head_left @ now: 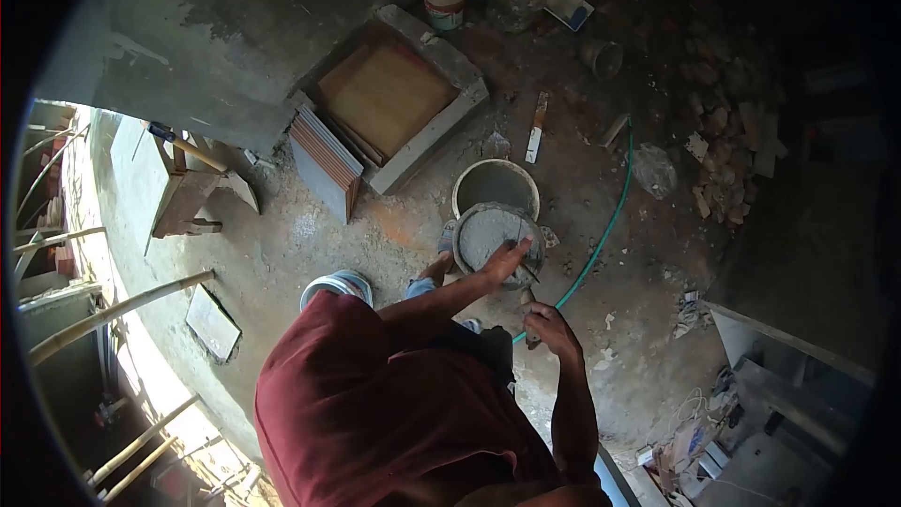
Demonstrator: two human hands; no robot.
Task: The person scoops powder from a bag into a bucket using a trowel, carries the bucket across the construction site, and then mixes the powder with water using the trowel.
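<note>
A round pan of wet grey mortar (pixel 483 234) is in front of me, overlapping the near rim of a bucket (pixel 457 190) of greyish liquid. My left hand (pixel 505 263) is over the pan's near right side, its fingers stretched out above the mortar. Just beside it, my right hand (pixel 552 329) is closed around the handle of a trowel (pixel 527 298). The trowel points toward the pan; its blade is partly hidden near my left hand.
A green hose (pixel 601 242) curves across the floor on the right. Stacked tiles (pixel 324 164) lean against a concrete-edged frame (pixel 427 150). A hammer (pixel 192 147) rests on tile pieces at left. Rubble (pixel 727 131) lies at right, and a bucket (pixel 336 284) stands by my left side.
</note>
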